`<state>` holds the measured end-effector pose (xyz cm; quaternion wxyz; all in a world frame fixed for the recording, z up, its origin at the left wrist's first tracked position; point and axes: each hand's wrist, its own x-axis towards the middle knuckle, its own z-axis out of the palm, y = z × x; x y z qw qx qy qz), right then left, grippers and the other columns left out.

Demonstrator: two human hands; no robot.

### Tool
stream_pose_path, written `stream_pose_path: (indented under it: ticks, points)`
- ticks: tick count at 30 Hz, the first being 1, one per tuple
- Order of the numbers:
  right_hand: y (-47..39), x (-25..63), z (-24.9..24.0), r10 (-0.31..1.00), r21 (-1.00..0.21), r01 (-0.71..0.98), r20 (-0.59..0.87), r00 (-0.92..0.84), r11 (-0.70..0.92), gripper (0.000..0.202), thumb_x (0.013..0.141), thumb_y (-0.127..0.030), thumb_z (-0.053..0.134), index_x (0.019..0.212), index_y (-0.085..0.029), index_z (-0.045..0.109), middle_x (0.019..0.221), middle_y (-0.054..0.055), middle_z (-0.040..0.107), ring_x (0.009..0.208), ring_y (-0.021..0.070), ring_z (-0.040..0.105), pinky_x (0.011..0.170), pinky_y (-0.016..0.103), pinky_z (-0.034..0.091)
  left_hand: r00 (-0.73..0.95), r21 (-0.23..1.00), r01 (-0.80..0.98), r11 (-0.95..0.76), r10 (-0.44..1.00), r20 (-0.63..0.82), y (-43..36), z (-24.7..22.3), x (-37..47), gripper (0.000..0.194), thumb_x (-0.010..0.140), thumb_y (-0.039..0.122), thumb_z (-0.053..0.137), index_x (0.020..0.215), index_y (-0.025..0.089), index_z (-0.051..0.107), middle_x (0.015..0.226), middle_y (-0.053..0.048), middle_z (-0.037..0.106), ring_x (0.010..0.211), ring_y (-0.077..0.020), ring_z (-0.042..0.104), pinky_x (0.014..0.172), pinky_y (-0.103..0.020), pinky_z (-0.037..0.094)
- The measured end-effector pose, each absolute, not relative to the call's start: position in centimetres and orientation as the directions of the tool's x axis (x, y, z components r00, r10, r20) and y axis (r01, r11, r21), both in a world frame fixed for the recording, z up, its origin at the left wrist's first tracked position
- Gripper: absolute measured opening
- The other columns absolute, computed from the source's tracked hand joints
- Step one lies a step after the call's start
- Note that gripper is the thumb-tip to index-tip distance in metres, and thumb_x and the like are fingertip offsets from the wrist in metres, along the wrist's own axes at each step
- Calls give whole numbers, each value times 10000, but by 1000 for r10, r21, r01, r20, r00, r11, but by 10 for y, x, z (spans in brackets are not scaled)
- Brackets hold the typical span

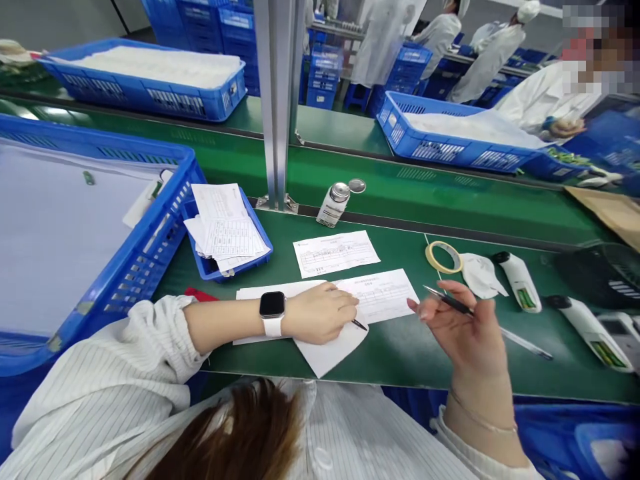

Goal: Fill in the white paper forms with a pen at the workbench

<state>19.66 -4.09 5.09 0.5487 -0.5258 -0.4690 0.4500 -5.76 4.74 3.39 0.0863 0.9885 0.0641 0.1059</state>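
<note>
My left hand (pixel 320 312), with a watch on its wrist, rests on overlapping sheets of paper. Its fingers are bent together over a loose white sheet (pixel 325 353) whose edge curls up. A dark pointed tip (pixel 359 325) pokes out by the fingertips; the rest of it is hidden. Raised above the bench on the right, my right hand (pixel 463 327) pinches a black pen (pixel 454 303), tip pointing left. Between both hands lies a printed form (pixel 385 297). Another filled-in form (pixel 335 255) lies just behind it.
Left stand a large blue crate (pixel 187 193) and a small blue tray (pixel 267 240) of papers. Behind the forms is a dispenser bottle (pixel 333 205) by a metal post (pixel 277 100). Rightward are a tape roll (pixel 444 258), a clear pen (pixel 527 343) and white handheld devices (pixel 520 283). Co-workers stand beyond.
</note>
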Motion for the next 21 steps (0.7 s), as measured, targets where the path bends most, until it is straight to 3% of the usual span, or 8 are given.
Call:
stream_pose_path:
  ticks: [3, 6, 10, 15, 18, 19, 21]
  points:
    - [-23, 183, 35, 994, -964, 261, -17, 111, -46, 269, 848, -482, 438, 992, -283, 548, 825, 28, 670, 848, 194, 628, 864, 404, 478, 964, 145, 154, -977, 181, 196, 44, 35, -59, 249, 862, 360, 422, 911, 141, 529, 1149, -96, 569, 895, -213, 544, 709, -341, 374]
    - [-20, 159, 20, 994, -834, 548, -101, -49, -58, 270, 833, -392, 512, 1071, -267, 545, 1145, 51, 615, 1111, 228, 538, 978, 419, 397, 962, 129, 153, -980, 178, 209, 45, 36, -61, 338, 847, 454, 449, 921, 135, 532, 934, -91, 616, 865, -227, 539, 706, -348, 376]
    - [-27, 157, 3, 992, -798, 603, -62, -110, 17, 403, 807, -365, 559, 1189, -265, 481, 1276, 63, 536, 1195, 235, 480, 1019, 426, 367, 951, 124, 121, -985, 151, 269, 43, 28, -67, 391, 831, 465, 486, 998, 116, 543, 1122, -149, 565, 1107, -277, 475, 881, -396, 357]
    - [-37, 184, 1, 994, -786, 618, 57, 95, -14, 287, 867, -348, 462, 1127, -250, 535, 1180, 74, 605, 1135, 229, 535, 1004, 447, 378, 932, 180, 133, -975, 185, 312, 38, 21, -72, 373, 857, 461, 439, 986, 128, 544, 1344, -169, 413, 1285, -314, 324, 1010, -476, 269]
    - [-44, 177, 2, 988, -752, 643, 82, -130, 147, 511, 722, -337, 668, 1192, -253, 488, 1314, 93, 505, 1228, 262, 451, 1031, 456, 352, 847, 363, 299, -882, 421, 324, 42, 27, -71, 392, 867, 490, 398, 979, 133, 513, 1421, -183, 294, 1324, -357, 239, 1013, -538, 252]
    - [-46, 169, 1, 976, -744, 636, 103, -194, 205, 627, 650, -320, 733, 1215, -255, 467, 1367, 98, 445, 1265, 274, 404, 1045, 462, 334, 802, 465, 356, -810, 521, 293, 47, 30, -71, 402, 869, 500, 389, 992, 132, 493, 1420, -195, 289, 1313, -358, 264, 1002, -537, 275]
    - [-48, 153, -3, 967, -746, 617, 165, -194, 251, 655, 618, -280, 756, 1208, -261, 472, 1404, 98, 395, 1296, 282, 357, 1060, 482, 304, 742, 698, 365, -616, 646, 182, 60, 34, -73, 395, 886, 493, 361, 1045, 140, 436, 1358, -203, 372, 1228, -311, 413, 948, -481, 372]
